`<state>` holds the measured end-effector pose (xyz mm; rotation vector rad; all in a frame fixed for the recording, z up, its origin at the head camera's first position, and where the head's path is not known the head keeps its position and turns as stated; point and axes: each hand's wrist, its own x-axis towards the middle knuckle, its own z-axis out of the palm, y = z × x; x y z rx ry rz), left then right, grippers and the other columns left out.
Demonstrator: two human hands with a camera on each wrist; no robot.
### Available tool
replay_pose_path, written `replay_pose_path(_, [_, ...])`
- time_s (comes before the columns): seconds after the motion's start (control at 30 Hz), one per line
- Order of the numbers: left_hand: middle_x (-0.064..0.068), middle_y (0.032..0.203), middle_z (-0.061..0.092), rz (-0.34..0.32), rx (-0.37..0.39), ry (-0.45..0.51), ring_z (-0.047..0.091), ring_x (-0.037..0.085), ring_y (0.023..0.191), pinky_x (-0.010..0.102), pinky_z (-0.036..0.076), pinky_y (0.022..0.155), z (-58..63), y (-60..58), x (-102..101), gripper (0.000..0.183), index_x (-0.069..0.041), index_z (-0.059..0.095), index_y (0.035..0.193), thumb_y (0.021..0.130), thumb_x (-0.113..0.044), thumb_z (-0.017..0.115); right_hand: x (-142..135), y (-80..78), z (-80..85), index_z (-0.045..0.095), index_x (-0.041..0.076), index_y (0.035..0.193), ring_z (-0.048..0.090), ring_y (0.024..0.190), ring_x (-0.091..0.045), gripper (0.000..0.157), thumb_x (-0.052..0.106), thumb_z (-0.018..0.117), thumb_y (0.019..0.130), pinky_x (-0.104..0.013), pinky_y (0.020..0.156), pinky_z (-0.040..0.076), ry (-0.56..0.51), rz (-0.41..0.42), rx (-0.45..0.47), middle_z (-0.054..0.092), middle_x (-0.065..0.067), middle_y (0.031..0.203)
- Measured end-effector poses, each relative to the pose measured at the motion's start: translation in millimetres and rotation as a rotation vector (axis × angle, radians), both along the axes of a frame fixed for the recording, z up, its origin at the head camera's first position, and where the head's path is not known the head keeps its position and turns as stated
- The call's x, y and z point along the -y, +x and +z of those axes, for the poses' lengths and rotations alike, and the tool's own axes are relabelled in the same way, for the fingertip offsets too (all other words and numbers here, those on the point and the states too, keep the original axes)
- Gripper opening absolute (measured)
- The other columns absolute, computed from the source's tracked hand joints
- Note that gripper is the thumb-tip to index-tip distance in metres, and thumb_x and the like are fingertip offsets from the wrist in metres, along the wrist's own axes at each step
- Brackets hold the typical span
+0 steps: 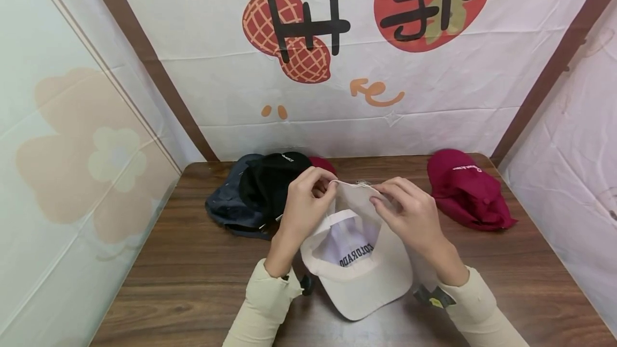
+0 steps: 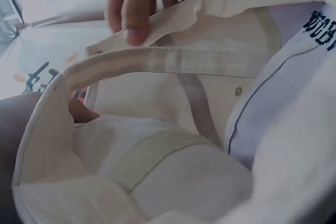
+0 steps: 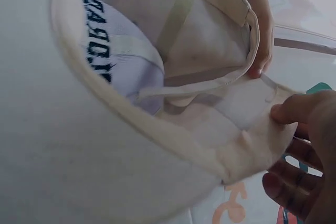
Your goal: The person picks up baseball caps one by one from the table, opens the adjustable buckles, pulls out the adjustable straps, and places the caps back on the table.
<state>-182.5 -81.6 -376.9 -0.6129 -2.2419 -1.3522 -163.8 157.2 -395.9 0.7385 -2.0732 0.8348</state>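
Note:
A cream baseball cap (image 1: pixel 366 296) is held inside up, its brim towards me. Dark letters reading COLORADO show on the pale lilac panel (image 1: pixel 343 245) inside. My left hand (image 1: pixel 305 205) pinches the cap's back edge between thumb and fingers. On the other side of that edge, my right hand (image 1: pixel 412 216) pinches the fabric with thumb and fingertips. In the right wrist view, the right thumb (image 3: pixel 291 109) presses on the cap's rim. The left wrist view shows the inner sweatband (image 2: pixel 210 61) standing away from the crown.
A dark blue cap (image 1: pixel 228 191) and a black cap (image 1: pixel 270 181) lie overlapping at the back left of the wooden table (image 1: pixel 178 283), with part of a red cap (image 1: pixel 324 164) behind. A magenta cap (image 1: pixel 467 191) lies at the back right. Printed cloth walls (image 1: pixel 217 95) surround the table.

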Motion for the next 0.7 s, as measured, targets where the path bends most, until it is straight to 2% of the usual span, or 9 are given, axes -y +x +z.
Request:
replay_pose_path(0.27, [0.005,0.087,0.065,0.026,-0.008,0.038,0.063,0.013,0.074,0.018,0.055,0.065,2.8,-2.4,8.4,0.006,-0.008,0.077,0.098,0.096,-0.003,0.074,-5.5,1.9,-6.1,0.081,0.016,0.102,0.058,0.065,-0.007,0.020,0.010,0.087,0.084,-0.020,0.056,0.044,0.068,-0.003,0.103,0.074,0.007,0.093])
replay_pose_path(0.53, [0.005,0.085,0.066,0.051,-0.032,0.078,0.063,0.013,0.072,0.015,0.053,0.065,3.6,-6.5,15.0,0.006,-0.007,0.076,0.096,0.095,-0.001,0.074,-9.4,3.3,-11.7,0.078,0.016,0.101,0.059,0.059,-0.005,0.020,0.016,0.088,0.084,-0.017,0.052,0.043,0.145,-0.012,0.168,0.063,0.010,0.077])
replay_pose_path(0.7, [0.005,0.086,0.067,0.052,-0.027,0.095,0.063,0.012,0.072,0.015,0.053,0.065,3.9,-7.1,16.2,0.006,-0.007,0.076,0.096,0.095,-0.002,0.075,-10.4,4.6,-14.2,0.074,0.017,0.095,0.058,0.059,-0.003,0.021,0.022,0.090,0.083,-0.018,0.050,0.041,0.205,-0.033,0.227,0.061,0.009,0.073])
